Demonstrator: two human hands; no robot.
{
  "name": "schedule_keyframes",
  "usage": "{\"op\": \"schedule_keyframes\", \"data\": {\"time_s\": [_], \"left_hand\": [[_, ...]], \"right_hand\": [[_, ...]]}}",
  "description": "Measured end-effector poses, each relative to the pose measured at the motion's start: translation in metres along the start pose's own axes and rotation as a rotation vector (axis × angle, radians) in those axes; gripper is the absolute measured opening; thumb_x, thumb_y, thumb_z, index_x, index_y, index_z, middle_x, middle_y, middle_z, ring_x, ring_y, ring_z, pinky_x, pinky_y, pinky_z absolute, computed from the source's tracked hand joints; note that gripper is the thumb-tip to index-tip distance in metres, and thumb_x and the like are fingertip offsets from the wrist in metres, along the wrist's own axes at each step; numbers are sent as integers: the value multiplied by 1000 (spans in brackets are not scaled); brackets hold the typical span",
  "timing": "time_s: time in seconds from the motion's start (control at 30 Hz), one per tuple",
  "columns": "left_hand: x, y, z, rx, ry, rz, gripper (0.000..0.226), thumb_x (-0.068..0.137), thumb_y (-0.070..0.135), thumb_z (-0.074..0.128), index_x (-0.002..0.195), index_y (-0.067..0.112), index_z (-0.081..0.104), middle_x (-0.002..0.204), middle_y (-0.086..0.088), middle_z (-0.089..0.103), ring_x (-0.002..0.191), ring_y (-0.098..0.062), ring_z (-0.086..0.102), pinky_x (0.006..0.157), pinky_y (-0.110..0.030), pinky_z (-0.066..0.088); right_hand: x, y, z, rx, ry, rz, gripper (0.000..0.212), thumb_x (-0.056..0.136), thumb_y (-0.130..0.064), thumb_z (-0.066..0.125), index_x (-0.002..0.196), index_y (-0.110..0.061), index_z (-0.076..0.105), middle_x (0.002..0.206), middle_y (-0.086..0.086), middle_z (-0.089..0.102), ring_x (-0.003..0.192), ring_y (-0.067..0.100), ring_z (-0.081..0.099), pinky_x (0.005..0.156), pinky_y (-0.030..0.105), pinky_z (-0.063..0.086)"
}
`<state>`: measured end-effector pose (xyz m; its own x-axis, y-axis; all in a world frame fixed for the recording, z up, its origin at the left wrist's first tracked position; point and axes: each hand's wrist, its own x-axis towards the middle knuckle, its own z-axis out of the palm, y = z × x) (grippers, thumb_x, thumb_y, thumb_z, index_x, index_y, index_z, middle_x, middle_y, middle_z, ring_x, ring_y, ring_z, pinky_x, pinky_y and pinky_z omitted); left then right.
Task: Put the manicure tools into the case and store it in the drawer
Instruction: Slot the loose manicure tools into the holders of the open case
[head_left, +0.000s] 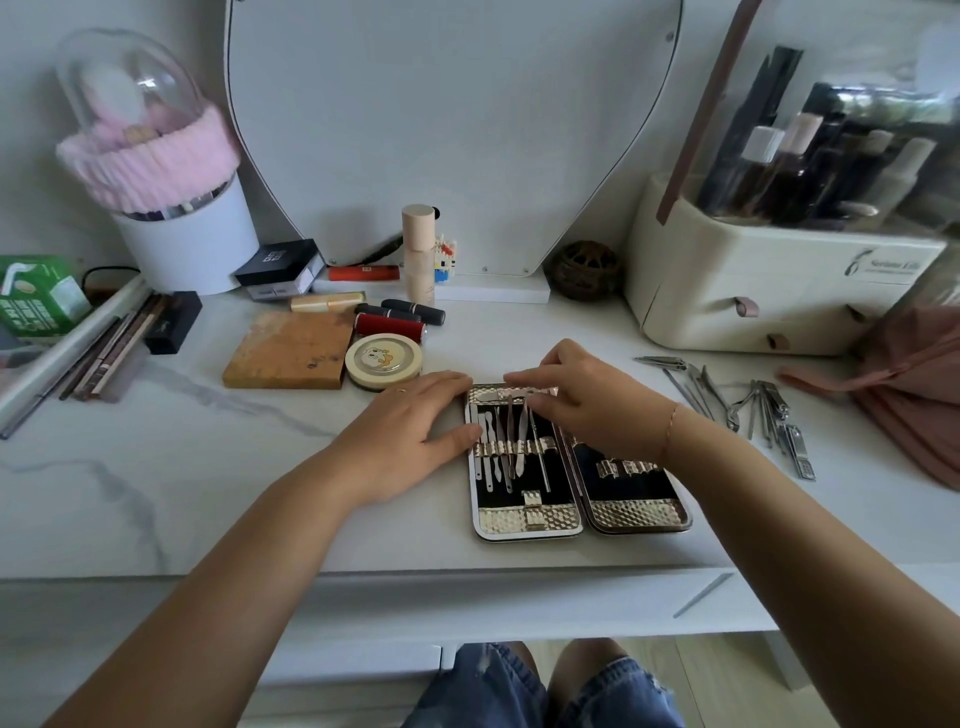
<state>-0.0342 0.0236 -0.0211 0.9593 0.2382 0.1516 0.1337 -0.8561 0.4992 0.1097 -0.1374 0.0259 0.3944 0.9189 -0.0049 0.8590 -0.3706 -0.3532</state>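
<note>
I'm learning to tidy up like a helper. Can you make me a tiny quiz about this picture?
1. True or false: the case lies open.
2. Where are the loose tools: A) right of the case, B) left of the case?
3. Which hand lies flat on the table beside the case?

Key: 1 true. 2 A. 3 the left hand; the right hand reaches over the tools in the case.

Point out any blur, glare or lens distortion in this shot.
Head view: wide-angle bending curves the mirror and desk edges; the clear dome and organizer lid show glare and soft corner blur; the open case and loose tools are sharp.
</note>
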Motion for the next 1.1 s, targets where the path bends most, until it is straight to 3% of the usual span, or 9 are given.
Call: {"op": "schedule_keyframes", "data": {"time_s": [0.07, 0.2, 0.3, 0.4, 0.5, 0.63, 0.77, 0.9, 1.1], "left_hand": [[0, 1, 0, 4, 0, 2, 61, 88, 51, 44, 141, 25, 32, 148, 7, 31, 135, -9, 25, 104, -16, 16], [0, 2, -1, 15, 6, 8, 60, 89, 49, 45, 142, 24, 32, 149, 8, 30, 135, -8, 24, 101, -13, 14], [-1, 2, -1, 12, 6, 12, 61, 89, 50, 44, 142, 23, 32, 149, 7, 30, 135, -7, 25, 104, -15, 15], [-1, 3, -1, 11, 6, 14, 60, 89, 49, 45, 142, 23, 32, 148, 8, 30, 135, -6, 25, 102, -14, 15], [-1, 2, -1, 9, 8, 11, 60, 89, 50, 44, 142, 24, 32, 148, 8, 31, 135, -6, 26, 104, -15, 16], [0, 1, 0, 10, 8, 7, 61, 88, 51, 44, 142, 24, 32, 148, 8, 31, 135, -7, 26, 105, -17, 17], [0, 0, 1, 13, 5, 6, 63, 88, 56, 43, 142, 24, 32, 148, 8, 31, 135, -8, 27, 106, -19, 18], [1, -1, 1, 11, 4, 10, 63, 88, 55, 43, 142, 24, 32, 148, 8, 31, 135, -8, 27, 107, -19, 18], [0, -1, 1, 10, 2, 5, 62, 88, 53, 43, 142, 25, 31, 149, 9, 30, 135, -7, 26, 108, -21, 18]], "right_hand": [[-5, 3, 2, 51, 52, -39, 32, 94, -31, 48, 125, -33, 56, 106, -1, 43, 71, -3, 42, 79, 18, 33], [-13, 6, 10, 53, 25, -59, 32, 94, -35, 48, 124, -35, 57, 104, -6, 38, 80, -4, 42, 77, 13, 31], [-15, 8, 12, -9, 20, -69, 33, 93, -38, 46, 125, -39, 55, 106, -4, 39, 90, 8, 44, 86, 23, 33], [-17, 9, 13, -66, 9, -83, 35, 93, -46, 42, 125, -42, 53, 106, -3, 39, 95, 8, 40, 92, 30, 33], [-19, 7, 13, -104, 15, -107, 44, 86, -53, 33, 124, -45, 53, 107, -2, 40, 94, 6, 33, 89, 31, 29], [-22, 6, 12, -104, -8, -144, 36, 91, -52, 38, 123, -46, 54, 104, -7, 35, 89, 2, 27, 86, 25, 21], [-21, 9, 14, -27, 35, -127, 39, 88, -57, 37, 121, -46, 56, 102, -9, 34, 89, 0, 31, 86, 28, 24], [-16, 12, 21, -69, 99, -78, 60, 77, -68, 20, 125, -48, 51, 102, -9, 33, 98, 9, 34, 86, 32, 29], [-17, 9, 22, -126, 79, -100, 63, 76, -70, 17, 123, -49, 53, 101, -11, 30, 94, 7, 29, 84, 33, 27]]}}
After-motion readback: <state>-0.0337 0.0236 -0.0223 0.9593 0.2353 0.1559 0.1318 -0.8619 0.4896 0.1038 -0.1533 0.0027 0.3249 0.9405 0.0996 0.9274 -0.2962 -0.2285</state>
